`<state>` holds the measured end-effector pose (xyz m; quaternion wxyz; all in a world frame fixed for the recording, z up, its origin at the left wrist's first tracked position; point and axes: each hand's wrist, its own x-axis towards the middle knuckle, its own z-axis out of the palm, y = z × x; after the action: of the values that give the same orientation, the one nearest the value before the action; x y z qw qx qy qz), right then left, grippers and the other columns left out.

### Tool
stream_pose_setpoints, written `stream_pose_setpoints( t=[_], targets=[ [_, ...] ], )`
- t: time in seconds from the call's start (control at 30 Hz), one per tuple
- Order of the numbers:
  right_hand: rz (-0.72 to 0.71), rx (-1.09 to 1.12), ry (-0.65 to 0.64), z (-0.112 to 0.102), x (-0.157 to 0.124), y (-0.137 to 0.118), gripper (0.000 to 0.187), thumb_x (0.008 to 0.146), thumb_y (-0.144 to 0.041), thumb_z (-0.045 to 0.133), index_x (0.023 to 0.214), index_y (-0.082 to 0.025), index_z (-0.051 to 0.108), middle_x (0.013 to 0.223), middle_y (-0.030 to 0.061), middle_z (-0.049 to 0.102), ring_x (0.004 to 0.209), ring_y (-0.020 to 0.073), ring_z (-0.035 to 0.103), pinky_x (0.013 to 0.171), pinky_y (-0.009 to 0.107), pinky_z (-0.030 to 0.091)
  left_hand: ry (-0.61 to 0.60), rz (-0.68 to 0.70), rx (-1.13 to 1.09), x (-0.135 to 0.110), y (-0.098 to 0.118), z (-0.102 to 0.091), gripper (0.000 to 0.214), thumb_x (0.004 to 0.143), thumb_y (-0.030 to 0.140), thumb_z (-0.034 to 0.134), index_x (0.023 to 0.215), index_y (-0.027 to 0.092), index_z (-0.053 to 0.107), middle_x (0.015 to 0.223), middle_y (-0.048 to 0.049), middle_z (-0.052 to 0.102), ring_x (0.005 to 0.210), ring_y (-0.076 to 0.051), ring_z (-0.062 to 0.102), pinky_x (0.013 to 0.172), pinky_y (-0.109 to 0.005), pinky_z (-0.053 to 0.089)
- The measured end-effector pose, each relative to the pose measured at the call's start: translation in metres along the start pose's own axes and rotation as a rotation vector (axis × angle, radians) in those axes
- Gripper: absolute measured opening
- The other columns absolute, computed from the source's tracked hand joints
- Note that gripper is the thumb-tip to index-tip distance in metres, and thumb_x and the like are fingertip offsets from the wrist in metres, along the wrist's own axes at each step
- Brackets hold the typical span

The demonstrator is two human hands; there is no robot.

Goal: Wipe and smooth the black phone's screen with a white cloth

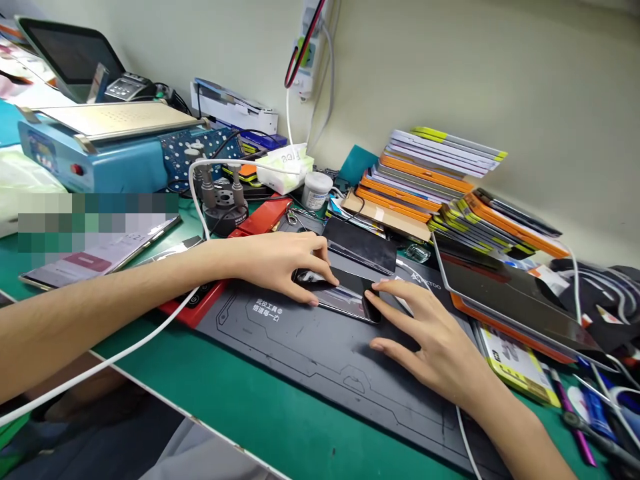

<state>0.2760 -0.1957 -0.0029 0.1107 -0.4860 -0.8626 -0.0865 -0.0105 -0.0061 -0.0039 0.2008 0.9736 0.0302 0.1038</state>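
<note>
The phone [345, 301] lies on the gray mat [310, 363] between both hands: the left grip [280, 263] touches one end, whether clasping I cannot tell; the right grip [425, 327], spread loose, touches the other. Stacked packs [420, 175] line the green desk's [210, 383] far edge, below a pale wall [450, 73].

Bright, diffuse light covers the gray mat [300, 353], with soft shadow beneath the right grip [430, 327]. Pale reflections streak the phone [345, 303] on it. Left of the mat, blocky pixelation partly hides a lit screen [115, 250]; right of it, the purple pen [573, 419] looks soft.
</note>
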Motion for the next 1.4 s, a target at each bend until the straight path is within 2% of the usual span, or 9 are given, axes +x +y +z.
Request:
stream_pose_setpoints(
  t=[0.33, 0.47, 0.6, 0.83, 0.93, 1.13, 1.23, 1.4],
  targets=[
    [0.024, 0.151, 0.066, -0.006, -0.002, 0.0, 0.034, 0.101, -0.046, 0.068, 0.131, -0.032, 0.076, 0.134, 0.0104, 0.069, 0.128, 0.0301, 0.064, 0.11, 0.051, 0.055, -0.026, -0.015, -0.021, 0.001, -0.001, -0.001, 0.047, 0.095, 0.045, 0.078, 0.138, 0.028, 0.072, 0.127, -0.0099, 0.061, 0.122, -0.026, 0.06, 0.109, -0.033, 0.044],
    [0.003, 0.162, 0.071, -0.008, 0.0, -0.003, 0.032, 0.099, -0.045, 0.07, 0.127, -0.031, 0.078, 0.13, 0.0107, 0.071, 0.125, 0.0304, 0.065, 0.108, 0.05, 0.057, -0.03, -0.05, -0.041, 0.001, -0.001, -0.002, 0.062, 0.095, 0.049, 0.076, 0.151, 0.031, 0.058, 0.127, -0.0089, 0.06, 0.121, -0.026, 0.059, 0.103, -0.031, 0.044],
    [-0.031, 0.153, 0.09, -0.012, 0.002, -0.006, 0.031, 0.1, -0.045, 0.07, 0.123, -0.026, 0.079, 0.126, 0.0119, 0.072, 0.121, 0.0286, 0.067, 0.106, 0.046, 0.058, -0.027, -0.071, -0.032, 0.002, 0.001, -0.003, 0.076, 0.093, 0.051, 0.077, 0.159, 0.027, 0.046, 0.128, -0.0094, 0.06, 0.121, -0.027, 0.058, 0.1, -0.03, 0.044],
    [0.002, 0.214, 0.093, -0.012, 0.003, -0.01, 0.029, 0.1, -0.044, 0.069, 0.122, -0.03, 0.08, 0.127, 0.0104, 0.073, 0.122, 0.0291, 0.067, 0.107, 0.048, 0.058, -0.041, -0.093, 0.0, 0.001, 0.0, -0.002, 0.076, 0.094, 0.058, 0.075, 0.158, 0.029, 0.047, 0.131, -0.0091, 0.059, 0.122, -0.027, 0.058, 0.1, -0.03, 0.043],
    [0.003, 0.215, 0.085, -0.012, 0.003, -0.009, 0.028, 0.101, -0.045, 0.067, 0.122, -0.031, 0.08, 0.127, 0.0102, 0.073, 0.122, 0.029, 0.068, 0.106, 0.048, 0.059, -0.019, -0.09, -0.034, 0.001, -0.002, 0.0, 0.075, 0.091, 0.055, 0.079, 0.156, 0.028, 0.051, 0.132, -0.0095, 0.06, 0.123, -0.027, 0.059, 0.102, -0.03, 0.044],
    [-0.008, 0.148, 0.09, -0.008, -0.003, -0.003, 0.03, 0.102, -0.043, 0.065, 0.129, -0.034, 0.076, 0.132, 0.0083, 0.07, 0.124, 0.0264, 0.067, 0.102, 0.041, 0.062, -0.003, -0.077, -0.058, 0.004, 0.002, -0.004, 0.077, 0.085, 0.054, 0.086, 0.151, 0.025, 0.058, 0.128, -0.0109, 0.062, 0.119, -0.028, 0.061, 0.101, -0.032, 0.047],
    [0.019, 0.113, 0.107, -0.005, -0.003, -0.003, 0.025, 0.103, -0.038, 0.063, 0.124, -0.036, 0.076, 0.134, 0.0064, 0.069, 0.123, 0.024, 0.068, 0.102, 0.04, 0.062, -0.006, -0.079, -0.066, 0.005, 0.003, -0.005, 0.077, 0.085, 0.054, 0.086, 0.151, 0.024, 0.058, 0.126, -0.0107, 0.062, 0.119, -0.027, 0.061, 0.101, -0.033, 0.048],
    [0.09, 0.054, 0.099, -0.002, -0.002, -0.005, 0.025, 0.106, -0.032, 0.057, 0.124, -0.036, 0.075, 0.141, 0.0054, 0.066, 0.134, 0.0248, 0.064, 0.107, 0.044, 0.06, -0.022, -0.075, -0.02, 0.004, 0.005, -0.004, 0.081, 0.088, 0.056, 0.082, 0.156, 0.026, 0.052, 0.13, -0.011, 0.061, 0.124, -0.028, 0.06, 0.104, -0.034, 0.047]
  ],
)
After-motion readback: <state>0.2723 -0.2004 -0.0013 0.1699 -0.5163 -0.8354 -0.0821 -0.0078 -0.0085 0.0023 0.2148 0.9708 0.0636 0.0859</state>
